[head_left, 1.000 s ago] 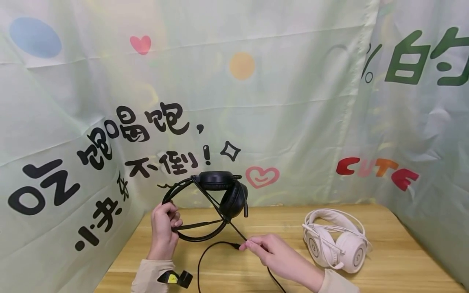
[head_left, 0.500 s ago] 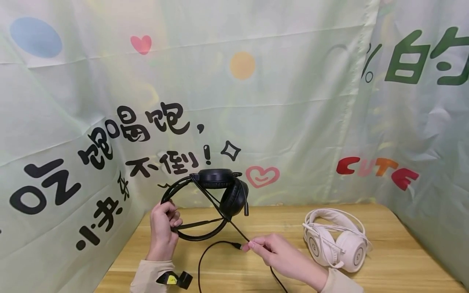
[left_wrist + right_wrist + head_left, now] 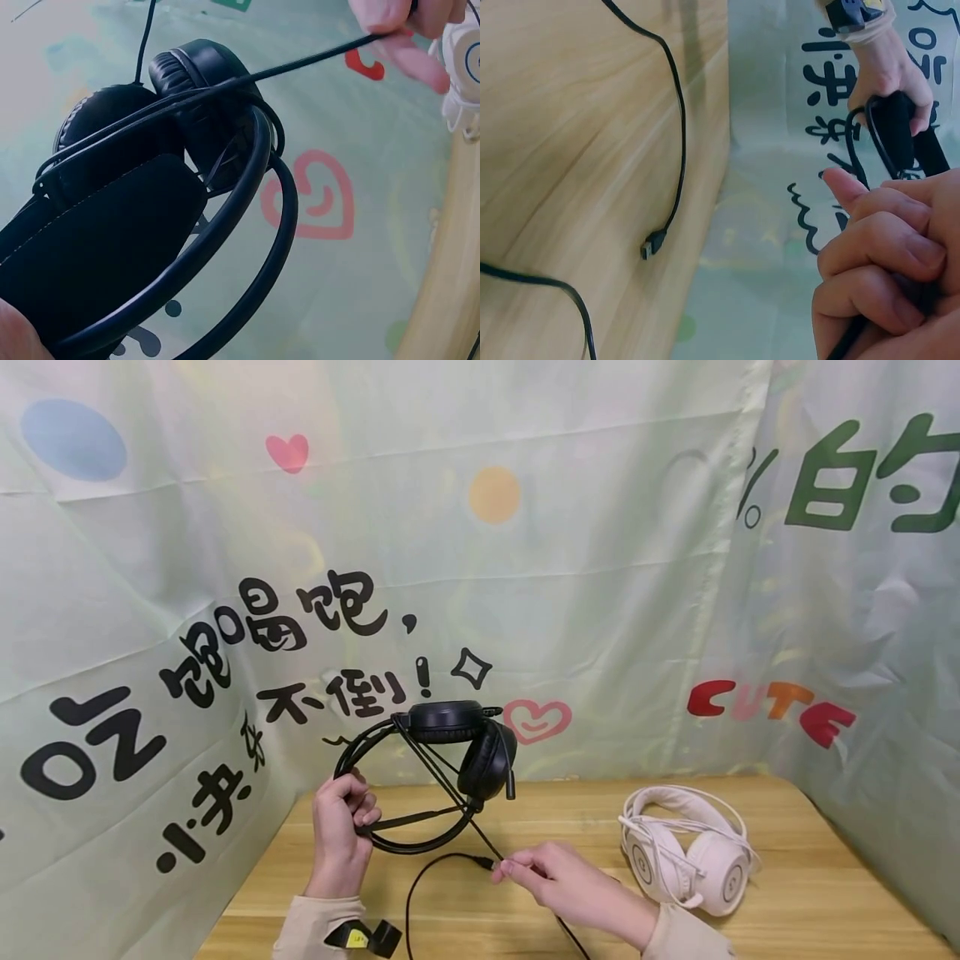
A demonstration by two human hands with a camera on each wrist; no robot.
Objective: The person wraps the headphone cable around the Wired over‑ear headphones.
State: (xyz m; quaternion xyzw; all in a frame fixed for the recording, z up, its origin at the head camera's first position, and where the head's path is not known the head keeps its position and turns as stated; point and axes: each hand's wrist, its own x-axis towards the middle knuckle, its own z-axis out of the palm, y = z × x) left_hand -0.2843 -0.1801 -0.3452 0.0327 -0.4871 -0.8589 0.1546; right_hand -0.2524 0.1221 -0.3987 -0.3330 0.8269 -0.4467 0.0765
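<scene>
My left hand (image 3: 341, 831) grips the headband of a black headset (image 3: 446, 720), held up above the table with its ear cups toward the back. A microphone boom (image 3: 511, 785) hangs down beside the right-hand ear cup. Strands of black cable (image 3: 315, 56) run across the headset, from the cup side over the headband. My right hand (image 3: 558, 877) pinches this cable, which is stretched taut between hand and headset; in the right wrist view its fingers (image 3: 877, 247) curl round it. The cable's USB plug (image 3: 652, 246) shows over the wooden table.
White headphones (image 3: 690, 852), wound in their own white cord, lie on the right side of the wooden table (image 3: 810, 860). Printed cloth (image 3: 600, 610) with hearts and lettering encloses the table at the back and sides. More black cable (image 3: 408, 910) loops near the front.
My left hand has shifted the headset slightly to the right, and the ear cups sit a little higher. My right hand keeps its pinch on the cable with little movement.
</scene>
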